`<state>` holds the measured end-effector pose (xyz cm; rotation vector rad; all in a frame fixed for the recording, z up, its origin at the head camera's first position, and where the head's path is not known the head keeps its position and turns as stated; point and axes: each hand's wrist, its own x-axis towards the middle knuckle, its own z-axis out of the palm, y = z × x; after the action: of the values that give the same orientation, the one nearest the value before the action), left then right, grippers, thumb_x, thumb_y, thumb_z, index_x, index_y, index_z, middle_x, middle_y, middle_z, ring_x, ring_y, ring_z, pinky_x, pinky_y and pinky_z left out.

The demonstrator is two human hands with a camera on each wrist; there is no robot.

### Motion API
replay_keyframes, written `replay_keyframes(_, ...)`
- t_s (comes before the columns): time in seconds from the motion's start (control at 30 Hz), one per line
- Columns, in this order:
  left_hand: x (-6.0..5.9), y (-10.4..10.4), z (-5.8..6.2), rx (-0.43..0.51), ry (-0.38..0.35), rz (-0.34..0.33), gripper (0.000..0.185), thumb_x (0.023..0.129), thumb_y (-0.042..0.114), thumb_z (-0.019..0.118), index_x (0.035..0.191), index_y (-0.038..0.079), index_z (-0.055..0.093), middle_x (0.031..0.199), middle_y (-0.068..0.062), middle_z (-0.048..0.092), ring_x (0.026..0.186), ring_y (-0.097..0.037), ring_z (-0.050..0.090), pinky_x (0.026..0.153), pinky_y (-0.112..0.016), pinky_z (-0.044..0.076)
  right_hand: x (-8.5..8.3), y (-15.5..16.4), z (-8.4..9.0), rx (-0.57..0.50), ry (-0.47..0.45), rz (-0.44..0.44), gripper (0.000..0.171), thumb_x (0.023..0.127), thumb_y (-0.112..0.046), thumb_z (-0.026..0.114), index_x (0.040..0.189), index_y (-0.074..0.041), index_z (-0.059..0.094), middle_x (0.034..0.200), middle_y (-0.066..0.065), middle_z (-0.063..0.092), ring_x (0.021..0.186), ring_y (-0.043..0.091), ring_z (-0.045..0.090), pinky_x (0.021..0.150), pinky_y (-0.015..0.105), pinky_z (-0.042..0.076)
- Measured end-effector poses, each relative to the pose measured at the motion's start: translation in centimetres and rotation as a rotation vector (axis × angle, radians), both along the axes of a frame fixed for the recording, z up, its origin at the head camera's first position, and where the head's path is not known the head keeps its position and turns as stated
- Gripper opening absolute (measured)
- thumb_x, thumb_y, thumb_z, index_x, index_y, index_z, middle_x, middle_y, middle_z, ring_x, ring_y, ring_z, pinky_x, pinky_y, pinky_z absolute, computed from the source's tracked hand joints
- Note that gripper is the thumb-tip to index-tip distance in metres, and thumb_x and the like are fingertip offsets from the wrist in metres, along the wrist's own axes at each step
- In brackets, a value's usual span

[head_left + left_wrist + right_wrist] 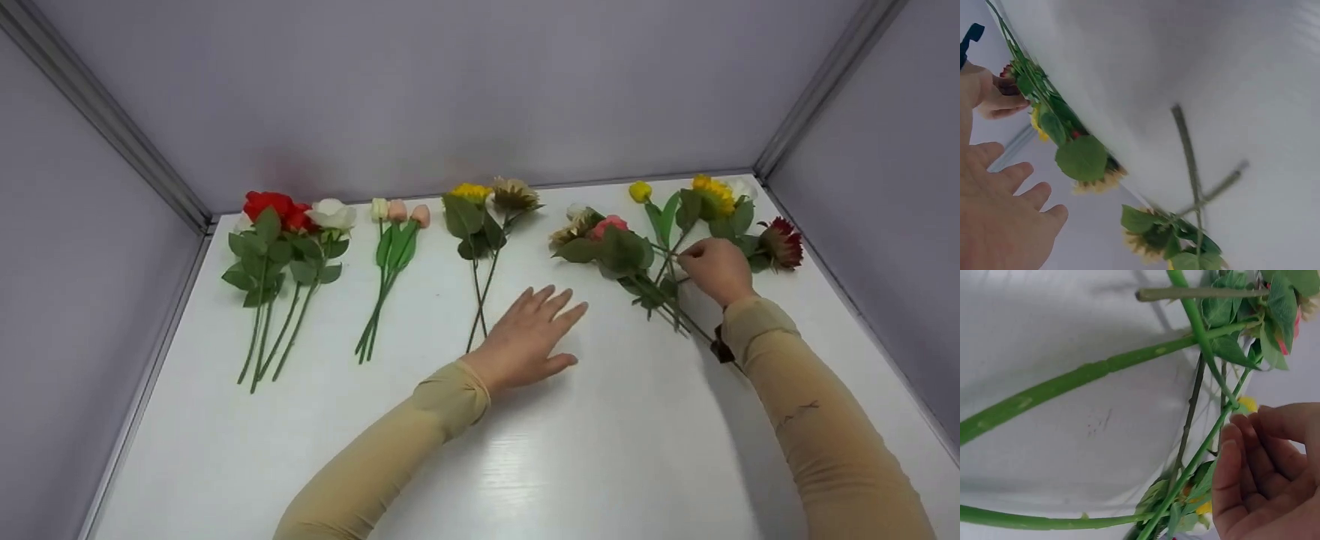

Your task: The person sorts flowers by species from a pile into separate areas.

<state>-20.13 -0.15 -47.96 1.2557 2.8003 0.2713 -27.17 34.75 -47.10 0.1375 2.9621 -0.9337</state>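
My left hand, fingers spread and empty, is palm down over the table beside the crossed stems of a sunflower and a beige flower. At the right, my right hand has thumb and fingers brought together among overlapping flowers. In the right wrist view its fingertips pinch a thin green stem where it meets other stems. Around that hand lie a yellow tulip, a second sunflower, a dark red flower and a pink flower.
Red roses and a white rose lie at the far left of the white table. Beside them is a bunch of pale pink and white tulips. Grey panels rise at the back and both sides.
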Motion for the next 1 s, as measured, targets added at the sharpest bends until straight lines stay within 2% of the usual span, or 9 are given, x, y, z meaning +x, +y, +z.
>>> replay_keyframes(0.2, 2.1, 3.2, -0.8, -0.062, 0.016, -0.084, 0.078, 0.100, 0.056, 0.059, 0.164, 0.025, 0.027, 0.168, -0.004, 0.025, 0.155, -0.027, 0.017, 0.125, -0.043, 0.010, -0.3, 0.4, -0.3, -0.043, -0.117, -0.004, 0.038, 0.100, -0.025, 0.061, 0.113, 0.009, 0.071, 0.098, 0.024, 0.072, 0.085, 0.032, 0.066, 0.067, 0.038, 0.049)
replay_keyframes(0.4, 3.3, 5.5, -2.1, -0.104, 0.050, -0.132, 0.077, 0.099, 0.056, 0.061, 0.163, 0.026, 0.031, 0.166, -0.003, 0.031, 0.153, -0.026, 0.023, 0.124, -0.043, 0.016, -0.4, 0.3, -0.5, -0.022, -0.138, -0.002, 0.037, 0.099, -0.025, 0.062, 0.108, 0.009, 0.072, 0.091, 0.018, 0.072, 0.079, 0.027, 0.064, 0.066, 0.040, 0.050)
replay_keyframes(0.73, 4.2, 7.8, -2.0, -0.112, 0.071, -0.157, 0.077, 0.099, 0.057, 0.060, 0.163, 0.027, 0.031, 0.165, -0.002, 0.032, 0.152, -0.025, 0.026, 0.124, -0.042, 0.018, -0.5, 0.6, -1.0, -0.075, -0.169, -0.023, 0.036, 0.099, -0.026, 0.062, 0.105, 0.008, 0.070, 0.085, 0.013, 0.069, 0.078, 0.026, 0.061, 0.066, 0.038, 0.049)
replay_keyframes(1.0, 4.5, 8.2, -1.9, -0.091, 0.053, -0.160, 0.076, 0.099, 0.057, 0.060, 0.162, 0.028, 0.031, 0.165, 0.000, 0.032, 0.152, -0.024, 0.026, 0.124, -0.042, 0.018, -0.5, 0.6, -1.4, -0.132, -0.167, -0.059, 0.036, 0.098, -0.026, 0.064, 0.106, 0.008, 0.071, 0.082, 0.009, 0.070, 0.076, 0.022, 0.062, 0.066, 0.035, 0.050)
